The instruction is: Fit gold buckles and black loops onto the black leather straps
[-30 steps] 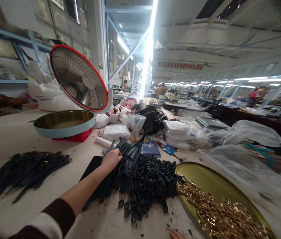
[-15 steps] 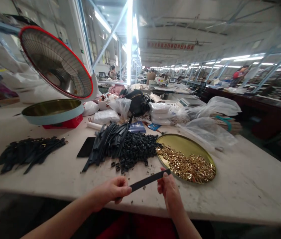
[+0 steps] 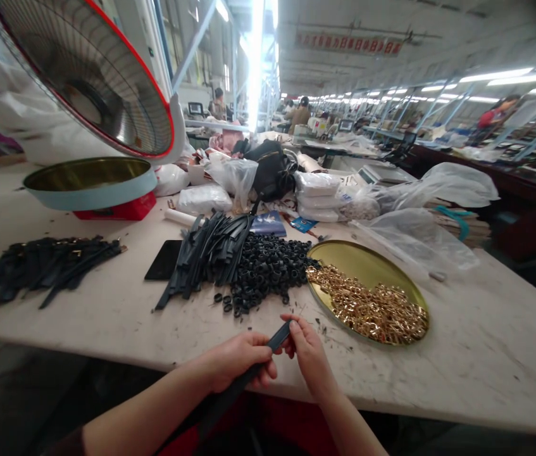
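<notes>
Above the table's front edge I hold a flat black strap. My left hand is closed around it, thumb on top, and the strap trails from that hand down toward my lap. My right hand pinches its upper end between thumb and fingers. Just beyond my hands lies a heap of small black loops. Left of the loops rests a pile of black straps. A round gold-coloured tray on the right holds many small gold metal buckles.
Black straps with gold fittings lie at the left. Behind them a round tin sits on a red base, below a red-rimmed fan heater. Plastic bags, a black bag and packets crowd the back. Several people are farther off.
My left hand has slid along the strap toward the right hand, and more of the strap now trails behind it. The right hand has shifted left, away from the tray. The camera view has tilted down.
</notes>
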